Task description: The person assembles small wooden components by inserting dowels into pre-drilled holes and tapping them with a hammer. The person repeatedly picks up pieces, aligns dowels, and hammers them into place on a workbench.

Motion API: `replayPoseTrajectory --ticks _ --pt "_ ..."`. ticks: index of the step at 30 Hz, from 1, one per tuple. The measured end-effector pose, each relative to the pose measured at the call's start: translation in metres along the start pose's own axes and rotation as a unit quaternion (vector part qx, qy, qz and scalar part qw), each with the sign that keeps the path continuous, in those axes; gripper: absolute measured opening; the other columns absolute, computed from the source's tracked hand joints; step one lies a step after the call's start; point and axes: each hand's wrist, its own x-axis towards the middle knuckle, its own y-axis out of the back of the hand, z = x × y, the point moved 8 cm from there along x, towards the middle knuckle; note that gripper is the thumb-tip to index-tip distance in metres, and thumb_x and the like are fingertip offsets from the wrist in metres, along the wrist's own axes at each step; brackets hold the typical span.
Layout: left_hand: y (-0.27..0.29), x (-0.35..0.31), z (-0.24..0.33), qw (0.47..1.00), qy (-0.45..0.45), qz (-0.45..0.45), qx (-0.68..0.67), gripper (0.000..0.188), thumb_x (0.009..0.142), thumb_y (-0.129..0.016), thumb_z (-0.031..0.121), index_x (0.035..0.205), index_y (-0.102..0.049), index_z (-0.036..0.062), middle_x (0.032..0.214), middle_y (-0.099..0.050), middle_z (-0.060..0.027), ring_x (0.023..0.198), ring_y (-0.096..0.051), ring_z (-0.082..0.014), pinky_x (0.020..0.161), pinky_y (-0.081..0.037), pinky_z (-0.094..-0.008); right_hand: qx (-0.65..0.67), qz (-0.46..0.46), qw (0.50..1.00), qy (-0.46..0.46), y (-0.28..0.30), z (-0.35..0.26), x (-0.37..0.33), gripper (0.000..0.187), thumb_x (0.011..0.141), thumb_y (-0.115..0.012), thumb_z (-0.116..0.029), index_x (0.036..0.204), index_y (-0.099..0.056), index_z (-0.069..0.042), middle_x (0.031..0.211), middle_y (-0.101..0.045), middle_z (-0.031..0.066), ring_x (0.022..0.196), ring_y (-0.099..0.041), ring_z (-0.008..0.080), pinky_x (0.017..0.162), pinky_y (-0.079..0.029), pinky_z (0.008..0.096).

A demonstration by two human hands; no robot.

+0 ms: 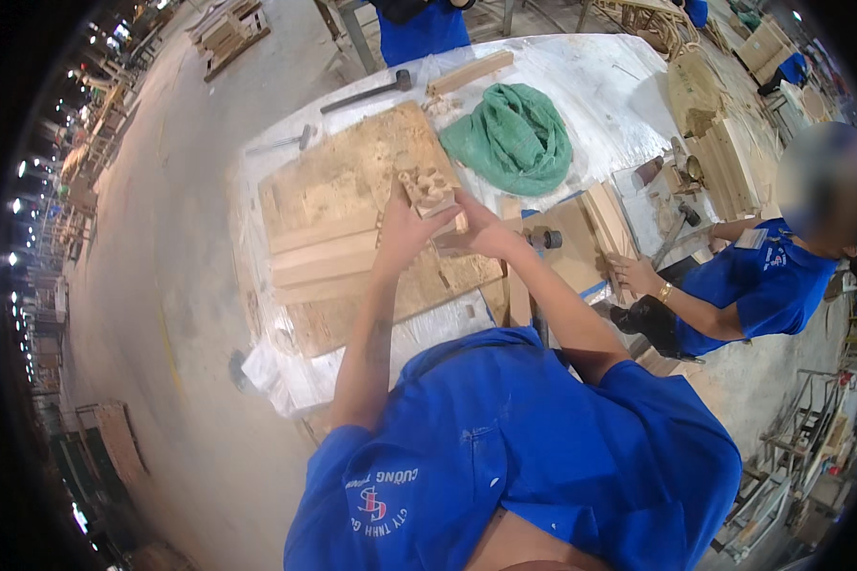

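My left hand (406,231) and my right hand (484,228) are closed around a bundle of small, light wooden pieces (428,188) with shaped ends. They hold it from both sides, over the right part of a worn wooden board (352,157). How many pieces are in the bundle I cannot tell. Just left of my left hand, long pale wooden strips (324,263) lie side by side on the board. A black hammer head (546,238) shows to the right of my right hand.
A green cloth sack (519,138) lies beyond the board, near a long-handled hammer (367,93) and a wooden block (469,72). At right, a co-worker in blue rests a hand (635,276) on wooden strips, by another hammer (676,230). Another person (419,30) stands at the far side.
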Motion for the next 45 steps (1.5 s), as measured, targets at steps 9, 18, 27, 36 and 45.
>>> replayPoseTrajectory --ticks 9,18,27,36,45 --pt "-0.018 -0.018 0.032 0.992 0.006 0.093 0.083 0.063 0.075 -0.089 0.015 0.121 -0.049 -0.0028 0.111 -0.069 -0.0176 0.101 -0.069 -0.0243 0.086 -0.054 -0.0348 -0.249 0.29 0.849 -0.364 0.055 0.166 -0.211 0.057 0.085 -0.074 -0.024 0.13 -0.052 0.002 0.115 -0.065 0.0275 0.108 -0.063 0.0408 0.091 -0.05 0.0456" --pt "-0.022 -0.004 0.02 0.993 0.012 0.057 0.104 0.069 0.075 -0.089 0.019 0.122 -0.045 -0.0044 0.108 -0.07 -0.019 0.096 -0.071 -0.0252 0.082 -0.056 -0.0341 -0.229 0.144 0.876 -0.4 0.04 0.193 -0.206 0.05 0.088 -0.068 -0.027 0.125 -0.053 0.004 0.113 -0.064 0.0342 0.111 -0.059 0.0501 0.093 -0.048 0.0529" --pt "-0.026 0.0 0.021 0.996 -0.015 0.042 0.078 0.077 0.072 -0.09 0.035 0.123 -0.045 -0.0001 0.104 -0.07 -0.0213 0.097 -0.071 -0.0342 0.082 -0.056 -0.0393 -0.205 0.214 0.915 -0.273 0.115 0.104 -0.139 0.037 0.089 -0.069 -0.023 0.111 -0.06 0.005 0.074 -0.066 0.0147 0.058 -0.065 0.0223 0.056 -0.05 0.0376" --pt "-0.017 0.005 0.02 0.99 -0.044 0.021 0.136 0.082 0.069 -0.09 0.036 0.125 -0.049 -0.0068 0.104 -0.071 -0.0223 0.093 -0.072 -0.034 0.082 -0.056 -0.0394 -0.459 0.038 0.885 0.063 0.156 -0.221 0.011 0.032 0.096 -0.063 -0.025 0.123 -0.053 -0.012 0.08 -0.069 0.0161 0.075 -0.068 0.0382 0.066 -0.053 0.0456" --pt "-0.009 0.003 0.017 0.996 -0.031 -0.012 0.08 0.082 0.067 -0.09 0.039 0.128 -0.051 -0.0002 0.107 -0.069 -0.0219 0.102 -0.069 -0.0369 0.086 -0.053 -0.0422 -0.58 -0.063 0.782 0.22 0.117 -0.247 0.06 0.039 0.092 -0.067 -0.018 0.127 -0.052 -0.017 0.081 -0.067 0.0161 0.074 -0.065 0.039 0.064 -0.051 0.0485"
